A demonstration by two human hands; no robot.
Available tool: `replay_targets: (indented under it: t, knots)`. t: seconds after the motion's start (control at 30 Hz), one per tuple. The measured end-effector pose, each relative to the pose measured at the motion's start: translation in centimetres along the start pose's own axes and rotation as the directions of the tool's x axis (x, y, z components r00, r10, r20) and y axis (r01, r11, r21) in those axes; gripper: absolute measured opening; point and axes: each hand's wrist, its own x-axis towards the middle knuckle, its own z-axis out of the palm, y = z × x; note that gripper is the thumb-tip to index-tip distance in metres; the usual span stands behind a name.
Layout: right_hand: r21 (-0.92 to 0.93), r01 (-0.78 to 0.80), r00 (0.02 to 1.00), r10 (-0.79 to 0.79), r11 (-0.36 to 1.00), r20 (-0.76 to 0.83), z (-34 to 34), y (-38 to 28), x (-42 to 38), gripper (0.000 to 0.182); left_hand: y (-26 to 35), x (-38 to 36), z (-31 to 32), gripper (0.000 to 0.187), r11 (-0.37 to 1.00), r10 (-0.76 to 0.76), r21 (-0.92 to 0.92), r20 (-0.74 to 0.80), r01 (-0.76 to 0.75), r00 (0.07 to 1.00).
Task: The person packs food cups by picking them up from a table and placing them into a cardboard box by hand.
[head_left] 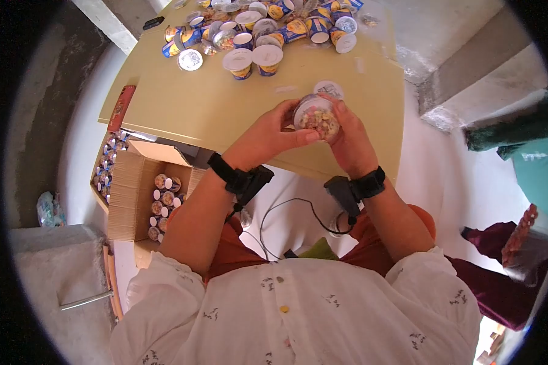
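Together, the left hand and right hand curl partly open around a clear cup of mixed bits, held over the table's near side; just beyond lies a round lid, near two upright cups.

Both forearms are angled forward and inward from elbows held out to the sides, so that the left hand and the right hand are brought close together in front of the body. The left thumb is extended toward the right hand, with the left fingers curled beyond it. The right fingers are pointed forward and bent inward, and the right palm is turned toward the left hand.
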Motion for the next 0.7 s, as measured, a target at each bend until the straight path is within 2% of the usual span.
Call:
replay_targets:
  t: [0.2, 0.27, 0.5, 0.57, 0.7]
  knots:
    - [-0.075, -0.017, 1.0, 0.016, 0.997, -0.01, -0.4, 0.1, 0.2, 0.05, 0.2, -0.3, -0.1, 0.085, 1.0, -0.007, 0.028, 0.016, 0.007, 1.0]
    - [-0.021, -0.022, 0.999, 0.021, 1.0, -0.038, -0.6, 0.5, 0.4, 0.049, -0.3, -0.2, 0.0, 0.078, 1.0, 0.026, -0.013, 0.004, -0.026, 1.0]
    - [0.077, -0.016, 1.0, 0.018, 0.997, -0.022, 0.0, 0.7, 0.0, 0.048, -0.4, 0.1, -0.2, 0.079, 0.999, -0.026, 0.025, 0.018, 0.025, 0.999]
    - [-0.019, -0.01, 1.0, 0.01, 1.0, -0.001, -0.1, 0.3, 0.0, 0.047, -0.5, 0.1, -0.2, 0.078, 0.997, -0.014, 0.081, 0.013, 0.013, 1.0]
    - [-0.035, -0.05, 0.999, 0.05, 0.998, -0.019, 0.4, -0.1, -0.2, 0.045, -0.1, -0.3, -0.2, 0.076, 0.992, -0.043, 0.117, 0.012, 0.041, 0.999]
